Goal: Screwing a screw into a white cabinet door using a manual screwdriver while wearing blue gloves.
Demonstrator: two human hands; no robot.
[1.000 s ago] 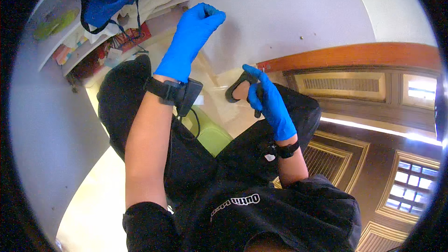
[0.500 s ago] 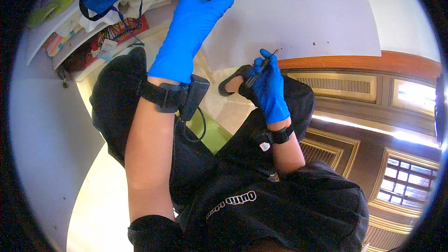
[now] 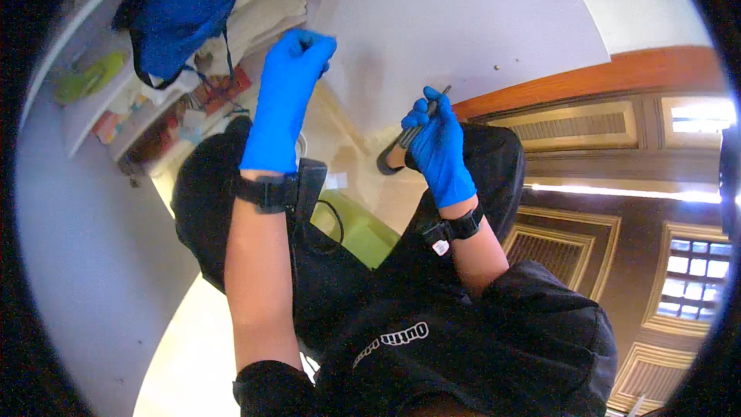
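Both my hands wear blue gloves and black wrist straps. My left hand (image 3: 289,85) is raised high, its fingers curled in at the top with nothing visible in them, close to the white wall panel (image 3: 463,23). My right hand (image 3: 438,147) is closed around a thin dark tool (image 3: 432,104) whose tip points up toward the panel's lower edge. A dark rounded end (image 3: 386,162) of it shows below my fingers. A cable runs from the left wrist strap (image 3: 270,191).
A blue bag (image 3: 177,15) hangs over cluttered white shelves (image 3: 93,108) at the upper left. Brown wooden panelling (image 3: 587,139) with vents fills the right side. A green object (image 3: 359,228) lies between my black-clad knees. The floor (image 3: 185,355) is pale.
My left hand's fingers have curled in from a flatter reach. My right hand has shifted its grip, so the tool's thin tip now points up toward the panel.
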